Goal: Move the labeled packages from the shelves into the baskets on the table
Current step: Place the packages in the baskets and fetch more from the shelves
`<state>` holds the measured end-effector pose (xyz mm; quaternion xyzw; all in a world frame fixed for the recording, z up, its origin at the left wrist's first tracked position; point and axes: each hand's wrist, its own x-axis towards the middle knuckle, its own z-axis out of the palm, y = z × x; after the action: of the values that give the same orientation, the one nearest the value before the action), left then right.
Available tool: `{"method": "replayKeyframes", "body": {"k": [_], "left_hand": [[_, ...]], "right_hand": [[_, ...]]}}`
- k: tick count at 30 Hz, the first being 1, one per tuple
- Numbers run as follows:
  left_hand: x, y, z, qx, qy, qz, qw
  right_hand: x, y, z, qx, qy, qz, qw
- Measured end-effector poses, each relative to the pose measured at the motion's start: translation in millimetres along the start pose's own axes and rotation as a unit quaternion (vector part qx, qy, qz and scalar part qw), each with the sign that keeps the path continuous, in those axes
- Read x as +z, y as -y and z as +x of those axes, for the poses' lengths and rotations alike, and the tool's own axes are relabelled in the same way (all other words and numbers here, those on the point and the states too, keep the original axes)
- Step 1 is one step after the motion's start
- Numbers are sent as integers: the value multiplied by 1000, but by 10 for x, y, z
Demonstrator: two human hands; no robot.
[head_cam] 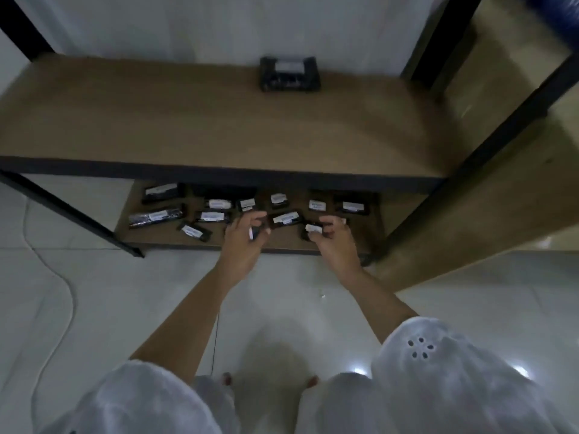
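Shows black packages [352, 206], white labels [316, 205], tan shelves [188, 120] edged black (sleeves [438, 355] white with eyelet holes, floor [94, 308] white).

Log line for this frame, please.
phase: picking from lower wooden shelf | left grip: pinches small black white-labelled package | right grip: holds another black labelled package | upper shelf: one black package | baskets: unseen

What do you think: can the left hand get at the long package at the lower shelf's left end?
Probably not yet: the left hand grips a small package, though nothing seems to block the long package.
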<state>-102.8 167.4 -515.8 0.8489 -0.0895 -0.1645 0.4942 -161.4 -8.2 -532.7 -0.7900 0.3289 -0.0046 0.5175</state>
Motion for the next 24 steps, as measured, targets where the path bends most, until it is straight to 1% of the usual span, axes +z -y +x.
{"method": "replayKeyframes", "body": {"k": [4,7,11,14,16,18,21,22,24], "left_hand": [[364,1032,490,-12,-29,-2,1000],[542,1730,919,-7,-49,29,998],[630,2348,1419,16,-92,33,995],[578,2639,1670,27,-133,20,991],[494,2758,1763,18,-159,30,987],[415,2807,1815,13,-178,38,983],[409,2820,1844,-11,-165,46,985],[441,2833,1850,-23,-156,65,985],[502,2860,1864,-66,-141,148,977]], "right_hand": [[636,-728,553,11,-23,33,999],[1143,-1135,952,-14,-7,16,1000],[1652,-1528,1427,-56,8,-10,998],[1861,-1614,1802,-82,31,-40,995],[1932,-1539,2002,-115,23,-60,991],[2002,-1421,2105,-142,5,-56,988],[2107,-1408,2104,-152,10,-80,985],[2132,-1434,2087,-152,8,-89,984],[2154,-1474,2072,-153,-1,-102,983]]}}
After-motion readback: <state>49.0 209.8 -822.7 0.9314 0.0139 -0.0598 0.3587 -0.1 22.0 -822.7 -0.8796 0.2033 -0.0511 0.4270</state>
